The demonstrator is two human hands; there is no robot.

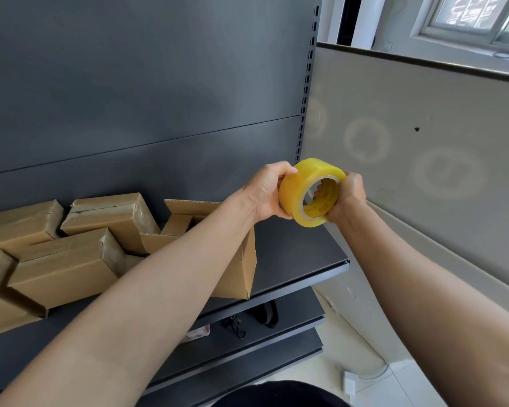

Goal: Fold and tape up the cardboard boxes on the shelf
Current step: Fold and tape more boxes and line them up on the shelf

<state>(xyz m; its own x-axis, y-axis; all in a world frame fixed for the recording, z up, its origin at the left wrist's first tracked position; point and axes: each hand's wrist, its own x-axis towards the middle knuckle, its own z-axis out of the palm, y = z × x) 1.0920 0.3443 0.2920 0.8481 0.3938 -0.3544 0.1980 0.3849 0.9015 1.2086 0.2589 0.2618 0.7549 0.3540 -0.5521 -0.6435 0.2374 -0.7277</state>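
Observation:
Both hands hold a yellow roll of tape point(294, 189) up in the air above the right end of the dark shelf point(294, 254). My left hand point(266, 190) grips the roll's left side. My right hand point(348, 198) grips its right side, with fingers showing through the core. An open cardboard box point(238, 268) with raised flaps stands on the shelf under my left forearm, which hides part of it. Several taped cardboard boxes point(68, 259) lie piled on the shelf's left half.
The dark back panel point(147, 92) of the shelf unit rises behind the boxes. A grey wall point(423, 136) runs to the right, with a window above. Lower shelves hold black straps point(266, 314) and a small packet. A white socket lies on the floor at the bottom right.

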